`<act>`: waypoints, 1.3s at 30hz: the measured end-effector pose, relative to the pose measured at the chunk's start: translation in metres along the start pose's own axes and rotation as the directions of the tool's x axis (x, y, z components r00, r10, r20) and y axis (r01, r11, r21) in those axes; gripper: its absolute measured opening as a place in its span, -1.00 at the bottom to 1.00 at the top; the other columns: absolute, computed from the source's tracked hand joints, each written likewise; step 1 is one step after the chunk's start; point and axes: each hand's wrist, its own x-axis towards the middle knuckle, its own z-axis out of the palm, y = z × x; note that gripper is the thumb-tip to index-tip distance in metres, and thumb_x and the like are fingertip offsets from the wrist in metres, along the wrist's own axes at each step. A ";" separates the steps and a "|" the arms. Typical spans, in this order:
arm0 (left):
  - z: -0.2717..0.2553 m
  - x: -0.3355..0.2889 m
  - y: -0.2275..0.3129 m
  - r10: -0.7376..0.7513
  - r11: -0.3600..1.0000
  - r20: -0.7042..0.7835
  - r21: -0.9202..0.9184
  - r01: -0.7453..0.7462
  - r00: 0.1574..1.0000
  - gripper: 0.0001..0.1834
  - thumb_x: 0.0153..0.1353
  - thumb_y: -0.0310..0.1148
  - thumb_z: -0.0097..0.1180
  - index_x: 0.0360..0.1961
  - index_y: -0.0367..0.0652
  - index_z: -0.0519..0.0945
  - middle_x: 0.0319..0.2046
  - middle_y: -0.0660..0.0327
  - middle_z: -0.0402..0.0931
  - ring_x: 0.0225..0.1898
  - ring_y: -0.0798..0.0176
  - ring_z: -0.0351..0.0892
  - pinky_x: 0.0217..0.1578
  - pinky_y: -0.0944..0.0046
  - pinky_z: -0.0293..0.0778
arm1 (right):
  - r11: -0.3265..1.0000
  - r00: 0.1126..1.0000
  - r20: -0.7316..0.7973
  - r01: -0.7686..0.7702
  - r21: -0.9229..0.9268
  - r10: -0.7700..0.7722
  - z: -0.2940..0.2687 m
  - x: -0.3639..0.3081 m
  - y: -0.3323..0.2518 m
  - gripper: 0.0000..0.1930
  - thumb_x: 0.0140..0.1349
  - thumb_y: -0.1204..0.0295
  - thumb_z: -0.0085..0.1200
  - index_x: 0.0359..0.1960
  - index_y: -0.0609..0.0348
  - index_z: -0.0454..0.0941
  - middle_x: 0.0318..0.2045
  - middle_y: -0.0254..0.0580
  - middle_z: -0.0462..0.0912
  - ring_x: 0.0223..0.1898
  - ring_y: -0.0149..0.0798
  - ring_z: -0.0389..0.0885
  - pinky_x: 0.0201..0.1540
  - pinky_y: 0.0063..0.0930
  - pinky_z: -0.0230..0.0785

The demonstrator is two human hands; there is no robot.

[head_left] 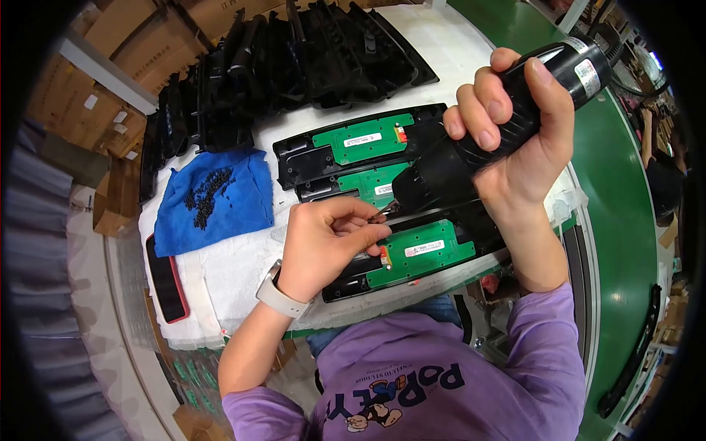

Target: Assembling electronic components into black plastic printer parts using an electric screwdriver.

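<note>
The right hand (526,140) is clamped around the thick ribbed body of a black power screwdriver (441,176), its fingers wrapped over 1 side and its thumb along the other. The tool slants down and leftward, its narrow end by the left hand (323,239).

The left hand is curled, thumb and index finger drawn near each other just beside the metal tip (390,209). I cannot tell whether those 2 fingertips meet, or whether they pinch a small part or the tip itself.

Both hands work above 3 black panels, each with a green circuit board: the near board (456,252) lies just below the tip, the middle board (357,182) and the far board (382,147) beyond it. To the left, a blue cloth (251,184) bears a scatter of small dark pieces (209,192), beside a red-edged phone (168,283). More black panels (331,55) are heaped behind.
</note>
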 end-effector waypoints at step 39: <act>-0.023 0.001 -0.009 0.371 0.891 -0.198 0.352 -0.287 0.907 -0.91 0.05 -0.60 0.09 -0.39 -0.35 0.59 -0.58 0.16 0.52 -0.64 0.40 0.52 -0.62 0.47 0.37 | 0.817 0.932 0.309 0.025 -0.577 0.189 0.021 0.000 0.030 -0.70 0.05 0.31 0.02 -0.28 0.24 0.28 -0.73 -0.30 0.30 -0.80 -0.44 0.23 -0.68 -0.55 0.16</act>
